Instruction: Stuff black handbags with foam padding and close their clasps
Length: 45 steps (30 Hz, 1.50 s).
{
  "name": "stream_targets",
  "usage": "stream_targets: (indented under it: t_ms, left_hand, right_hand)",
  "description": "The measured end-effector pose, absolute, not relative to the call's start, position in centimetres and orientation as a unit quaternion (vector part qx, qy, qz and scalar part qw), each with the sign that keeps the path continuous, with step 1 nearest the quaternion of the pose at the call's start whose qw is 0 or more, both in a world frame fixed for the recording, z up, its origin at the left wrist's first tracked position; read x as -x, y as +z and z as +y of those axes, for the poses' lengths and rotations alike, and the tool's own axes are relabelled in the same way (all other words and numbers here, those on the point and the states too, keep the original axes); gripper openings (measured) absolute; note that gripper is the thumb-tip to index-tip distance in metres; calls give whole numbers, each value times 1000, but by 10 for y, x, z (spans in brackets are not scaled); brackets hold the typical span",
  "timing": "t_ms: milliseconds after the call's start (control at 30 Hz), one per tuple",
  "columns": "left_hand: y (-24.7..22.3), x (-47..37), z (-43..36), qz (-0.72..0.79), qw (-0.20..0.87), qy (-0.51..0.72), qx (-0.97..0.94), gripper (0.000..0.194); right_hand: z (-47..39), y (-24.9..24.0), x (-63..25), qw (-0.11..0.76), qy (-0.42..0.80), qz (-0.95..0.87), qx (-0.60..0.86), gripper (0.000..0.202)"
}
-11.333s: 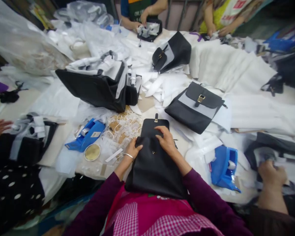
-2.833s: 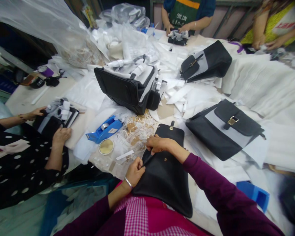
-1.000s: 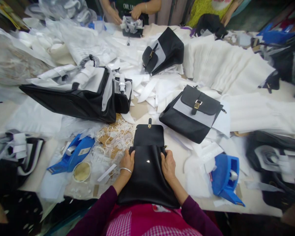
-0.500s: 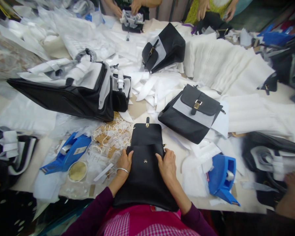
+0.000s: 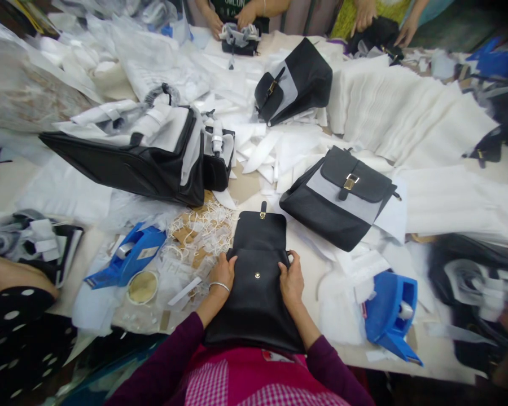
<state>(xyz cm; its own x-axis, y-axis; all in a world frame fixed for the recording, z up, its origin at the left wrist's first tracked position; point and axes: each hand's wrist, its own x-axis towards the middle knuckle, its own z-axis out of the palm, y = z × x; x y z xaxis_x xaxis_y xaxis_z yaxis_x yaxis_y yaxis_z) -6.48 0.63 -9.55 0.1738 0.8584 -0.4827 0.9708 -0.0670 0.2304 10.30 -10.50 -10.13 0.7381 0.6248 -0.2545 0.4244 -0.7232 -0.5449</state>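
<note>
A black handbag (image 5: 256, 307) lies in front of me at the table's near edge, its flap folded back away from me. The flap's strap carries a gold clasp piece, and a small round gold stud shows on the bag's front. My left hand (image 5: 221, 279) grips the bag's upper left edge, thumb on top and fingers mostly hidden beneath. At the upper right edge, my right hand (image 5: 293, 280) holds it the same way. Beyond it to the right sits another black handbag (image 5: 342, 197), its flap closed over a grey-white sheet.
Blue tape dispensers (image 5: 129, 254) stand on both sides, with a round tub (image 5: 143, 286) beside the left one. White cords (image 5: 207, 225) lie heaped left of the bag. A large black bag (image 5: 122, 163) stands behind them. Co-workers' hands (image 5: 245, 17) work across the table and at both sides.
The view has shifted slightly left, so things sit further right in it. My right hand has slid a little outward along the bag's edge. A co-worker's arm has come further in at left.
</note>
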Motion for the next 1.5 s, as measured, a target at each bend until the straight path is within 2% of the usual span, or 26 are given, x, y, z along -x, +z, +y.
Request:
stream_targets:
  t_ms: [100, 200, 300, 367, 467, 600, 667, 800, 900, 967, 1100, 1233, 1333, 1400, 1467, 1500]
  left_hand:
    - [-92, 62, 8, 635, 249, -137, -718, 36]
    - [-92, 63, 8, 634, 242, -139, -721, 36]
    - [-96, 64, 7, 630, 231, -136, -729, 36]
    - [-99, 65, 7, 622, 230, -137, -735, 36]
    - [-98, 64, 7, 620, 223, -139, -740, 37]
    - [-90, 61, 10, 581, 133, -85, -798, 37]
    - [-87, 60, 9, 505, 96, -51, -856, 36]
    - [-92, 58, -8, 293, 148, -45, -944, 41]
    - [-102, 62, -23, 243, 151, -49, -957, 66]
    - [-107, 66, -27, 236, 139, -52, -960, 78]
    - [-108, 69, -23, 204, 135, -57, -968, 82]
    - [-109, 69, -19, 192, 137, -55, -970, 82]
    - [-113, 68, -19, 190, 138, -47, -971, 75]
    - [-114, 68, -19, 189, 143, -50, -970, 72]
    - [-114, 67, -18, 195, 143, -58, -969, 70]
    - [-114, 67, -18, 198, 142, -60, -968, 69]
  right_hand:
    - [-104, -102, -96, 174, 106, -408, 890, 58]
    - [-106, -97, -93, 121, 71, -567, 812, 69]
    - [-109, -92, -92, 95, 95, -644, 753, 61]
    - [-111, -89, -90, 82, 107, -641, 756, 56]
    - [-112, -87, -87, 61, 117, -628, 767, 59]
    - [-112, -89, -84, 41, 126, -618, 775, 59]
    - [-112, -91, -83, 44, 128, -615, 777, 58]
    - [-114, -94, -84, 53, 131, -615, 775, 55]
    - [-117, -100, -83, 62, 125, -616, 775, 56]
    - [-119, -105, -82, 66, 115, -615, 777, 65]
    - [-121, -116, -85, 72, 111, -614, 778, 83]
    - [-122, -114, -100, 80, 151, -641, 748, 83]
    - [-125, -93, -111, 73, 193, -629, 750, 75]
    - [-128, -63, -114, 65, 218, -566, 792, 65]
    - [-136, -14, -113, 100, 264, -504, 816, 49]
    - [-142, 17, -111, 147, 306, -499, 798, 38]
